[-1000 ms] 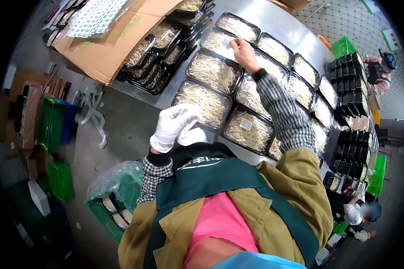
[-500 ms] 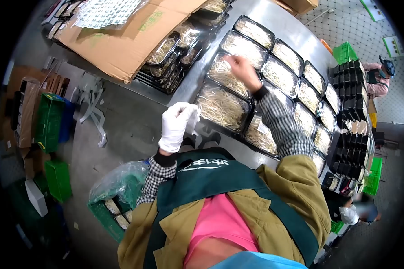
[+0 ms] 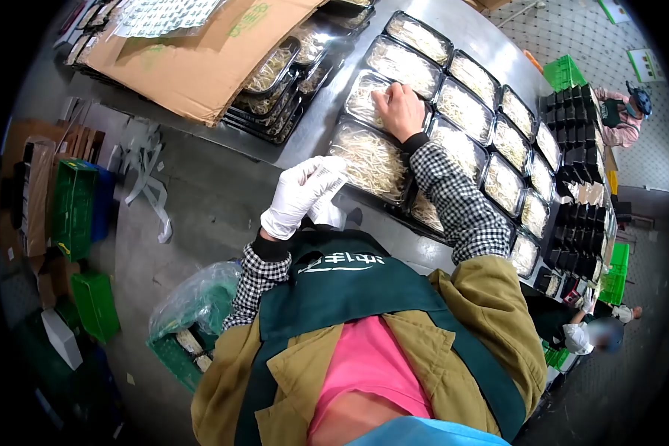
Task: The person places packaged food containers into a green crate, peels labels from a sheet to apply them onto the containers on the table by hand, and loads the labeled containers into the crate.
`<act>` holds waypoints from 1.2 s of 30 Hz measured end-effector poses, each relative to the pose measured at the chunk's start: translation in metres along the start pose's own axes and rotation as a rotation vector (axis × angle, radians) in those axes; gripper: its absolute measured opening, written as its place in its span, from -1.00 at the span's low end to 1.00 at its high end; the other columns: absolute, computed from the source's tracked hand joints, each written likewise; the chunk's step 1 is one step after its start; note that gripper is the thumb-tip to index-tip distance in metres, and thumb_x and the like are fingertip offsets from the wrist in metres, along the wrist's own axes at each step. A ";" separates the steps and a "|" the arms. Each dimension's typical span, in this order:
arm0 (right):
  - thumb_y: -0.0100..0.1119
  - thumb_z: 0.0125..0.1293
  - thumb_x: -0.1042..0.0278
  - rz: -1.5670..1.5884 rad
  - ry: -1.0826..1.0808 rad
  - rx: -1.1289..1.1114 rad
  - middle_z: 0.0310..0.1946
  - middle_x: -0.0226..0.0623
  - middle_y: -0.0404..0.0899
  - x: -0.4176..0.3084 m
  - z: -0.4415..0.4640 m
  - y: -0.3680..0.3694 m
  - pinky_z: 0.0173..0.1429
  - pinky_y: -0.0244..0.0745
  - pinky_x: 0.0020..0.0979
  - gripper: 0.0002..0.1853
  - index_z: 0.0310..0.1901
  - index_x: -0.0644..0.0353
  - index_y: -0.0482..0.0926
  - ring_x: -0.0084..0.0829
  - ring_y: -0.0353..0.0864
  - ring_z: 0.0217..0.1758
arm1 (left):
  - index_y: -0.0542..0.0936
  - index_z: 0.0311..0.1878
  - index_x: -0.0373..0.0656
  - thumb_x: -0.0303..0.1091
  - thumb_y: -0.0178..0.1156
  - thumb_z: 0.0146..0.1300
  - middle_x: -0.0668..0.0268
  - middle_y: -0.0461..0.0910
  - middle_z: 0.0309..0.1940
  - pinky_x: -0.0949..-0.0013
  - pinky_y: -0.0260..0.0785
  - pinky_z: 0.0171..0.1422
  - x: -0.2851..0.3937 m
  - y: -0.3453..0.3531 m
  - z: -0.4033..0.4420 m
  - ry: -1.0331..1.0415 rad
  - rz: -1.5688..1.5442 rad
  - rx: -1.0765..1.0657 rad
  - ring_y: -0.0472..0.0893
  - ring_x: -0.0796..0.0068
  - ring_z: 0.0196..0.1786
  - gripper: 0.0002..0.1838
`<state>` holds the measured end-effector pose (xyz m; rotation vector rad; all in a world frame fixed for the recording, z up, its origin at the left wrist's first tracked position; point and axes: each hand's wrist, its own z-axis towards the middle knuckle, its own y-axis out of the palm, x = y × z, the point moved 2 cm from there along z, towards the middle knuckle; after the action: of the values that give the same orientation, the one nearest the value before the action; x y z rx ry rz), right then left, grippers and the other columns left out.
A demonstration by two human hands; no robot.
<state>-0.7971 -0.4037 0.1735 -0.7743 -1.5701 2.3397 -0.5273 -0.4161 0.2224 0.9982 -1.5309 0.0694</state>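
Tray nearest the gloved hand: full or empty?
Full: pale sprouts spread across the tray nearly to its black rim, hiding the bottom.

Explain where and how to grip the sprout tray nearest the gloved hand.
Probably best by the near edge of its black rim, coming from the wearer's side: the tray lies flat, and no tray adjoins that edge, while neighbouring trays crowd its far and right sides.

Grn crate [image 3: 97, 308] & wht strips [image 3: 161, 221] on flr [image 3: 208, 197], L; co-worker [image 3: 621, 132] in pink, R.
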 end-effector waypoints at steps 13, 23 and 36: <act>0.19 0.30 0.21 1.143 0.332 -0.785 -0.35 -0.46 0.62 -0.099 -0.116 -0.074 -0.18 0.40 -0.62 -0.73 -0.18 0.28 0.61 -0.73 0.49 -0.30 | 0.62 -0.26 -0.25 -0.38 0.20 0.26 0.35 0.55 -0.51 0.50 0.34 -0.35 -0.039 -0.025 -0.003 0.191 0.420 0.182 0.51 0.65 -0.45 -0.87; 0.26 0.17 0.06 0.240 0.108 -0.037 -0.49 -0.23 0.53 -0.052 -0.096 -0.024 -0.27 0.41 -0.30 -0.68 -0.40 0.19 0.55 -0.26 0.55 -0.40 | 0.56 -0.07 -0.36 -0.51 0.18 0.25 0.25 0.61 -0.21 0.57 0.51 -0.09 -0.071 -0.093 -0.018 -0.101 -0.137 0.253 0.62 0.51 -0.13 -0.80; 0.02 0.16 0.62 0.418 0.059 0.029 -0.29 -0.12 0.51 -0.045 -0.115 -0.062 -0.20 0.46 -0.33 -0.80 -0.14 0.28 0.42 -0.24 0.56 -0.32 | 0.65 -0.34 -0.31 -0.06 0.27 0.16 0.22 0.65 -0.50 0.35 0.38 -0.39 -0.244 -0.187 0.078 -0.001 0.583 0.701 0.59 0.46 -0.50 -0.60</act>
<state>-0.7047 -0.3081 0.2098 -1.2557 -1.4595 2.5797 -0.5028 -0.4458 -0.0928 1.0355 -1.7951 1.0738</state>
